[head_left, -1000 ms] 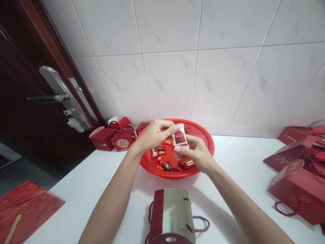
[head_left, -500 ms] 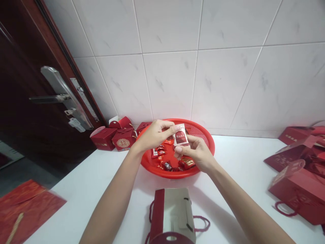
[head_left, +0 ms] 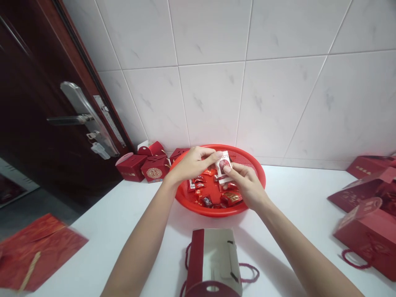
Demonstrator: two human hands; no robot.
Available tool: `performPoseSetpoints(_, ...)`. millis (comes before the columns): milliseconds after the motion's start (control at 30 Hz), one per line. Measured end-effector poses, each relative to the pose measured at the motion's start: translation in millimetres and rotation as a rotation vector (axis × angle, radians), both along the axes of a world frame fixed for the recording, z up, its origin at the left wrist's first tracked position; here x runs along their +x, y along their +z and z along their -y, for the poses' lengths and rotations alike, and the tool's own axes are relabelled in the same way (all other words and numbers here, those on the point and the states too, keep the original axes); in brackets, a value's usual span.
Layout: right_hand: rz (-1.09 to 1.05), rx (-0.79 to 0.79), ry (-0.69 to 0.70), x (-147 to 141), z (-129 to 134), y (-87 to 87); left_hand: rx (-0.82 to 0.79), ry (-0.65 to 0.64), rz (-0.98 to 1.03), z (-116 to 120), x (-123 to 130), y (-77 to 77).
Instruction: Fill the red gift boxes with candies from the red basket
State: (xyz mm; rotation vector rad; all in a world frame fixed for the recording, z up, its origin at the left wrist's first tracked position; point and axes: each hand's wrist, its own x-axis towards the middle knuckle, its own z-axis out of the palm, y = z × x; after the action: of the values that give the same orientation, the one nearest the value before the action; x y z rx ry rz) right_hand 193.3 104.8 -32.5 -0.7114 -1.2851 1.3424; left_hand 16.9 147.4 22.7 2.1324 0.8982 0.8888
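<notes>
Over a red plastic basket (head_left: 260, 181) of wrapped candies, both hands hold one white and red candy packet (head_left: 223, 169). My left hand (head_left: 198, 163) pinches its upper left edge. The thumb of my right hand (head_left: 246, 181) lies across the front of the packet, with the fingers curled behind it. Several red, gold and dark wrapped candies lie in the basket below. Nearer to me, an open dark red box (head_left: 194, 264) with a pale interior and rope handles stands on the white table (head_left: 123, 231).
Small red boxes (head_left: 131, 166) stand by the wall on the left. A red bag (head_left: 46, 247) with a tan cord lies at the lower left. Larger red boxes (head_left: 371, 227) are at the right edge. A dark door (head_left: 37, 90) with a metal handle is on the left.
My right thumb has moved up from the packet's lower edge onto its front. The whole view has shifted slightly, so things appear further right.
</notes>
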Motion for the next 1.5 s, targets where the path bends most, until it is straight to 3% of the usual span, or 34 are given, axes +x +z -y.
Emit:
performPoseSetpoints(200, -0.063, -0.068, -0.224, 1.9, -2.9, -5.9, 0.019, 0.104, 0.065, -21.8, -13.7, -6.7)
performPoseSetpoints(367, -0.066, -0.075, -0.198, 0.4, -2.9, -4.6, 0.023, 0.189, -0.053, -40.3, -28.2, -22.8)
performPoseSetpoints(500, -0.156, -0.079, -0.145, -1.7, -3.6, -1.7, -0.011, 0.167, -0.340, -58.9, -34.8, -33.9)
performPoseSetpoints(667, -0.147, -0.064, -0.167, -1.4, -5.7, -3.5, -0.065, 0.087, -0.807, -87.1, -24.3, -34.7)
performPoseSetpoints(833, -0.126, -0.102, -0.192, -0.4, -4.3, -2.9, -0.082, 0.076, -0.968, -106.1, -8.7, -39.5)
performPoseSetpoints(1000, -0.145, -0.199, -0.224, -3.1, -2.2, -1.0, -0.137, 0.062, -1.087, -112.1, -11.2, -48.1)
performPoseSetpoints(1233, -0.091, -0.191, -0.226, -5.9, -3.8, -0.9, -0.240, 0.052, -1.223, -108.6, -12.6, -55.7)
performPoseSetpoints(1500, -0.085, -0.191, -0.220, -6.4, -3.3, -0.7, -0.242, 0.049, -1.203, -105.1, -9.3, -55.6)
